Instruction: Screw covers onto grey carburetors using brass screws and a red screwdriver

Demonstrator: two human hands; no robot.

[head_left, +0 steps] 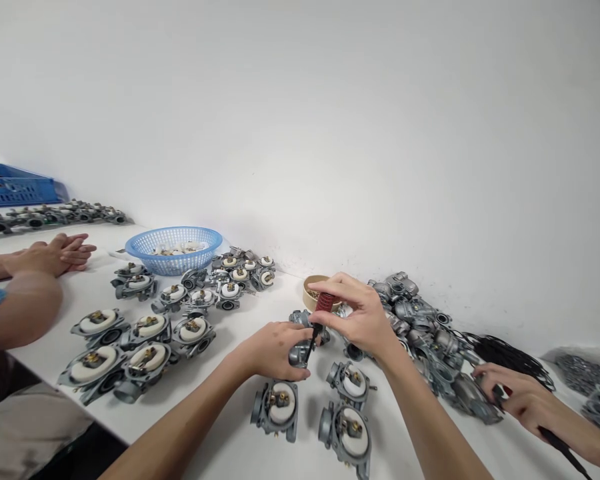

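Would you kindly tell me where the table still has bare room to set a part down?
Bare table lies between the basket-side carburetors and the left hand, which holds a carburetor; the right hand holds a screwdriver. Another patch lies behind the basket, along the wall. It is crowded at the right pile.

Lighting bright, even, diffuse; source probably overhead, not in frame. White wall [380, 133] and white table [220, 440] evenly lit, no blown-out glare. Shadows soft and short, under the carburettor bodies [145, 333] and blue basket [174, 250]. Wide-angle distortion: table edge bows, forearms stretch toward lower corners. Centre sharp; far-left parts and right-edge black rings [510, 357] softer. Slight blur on the right hand [360, 313].
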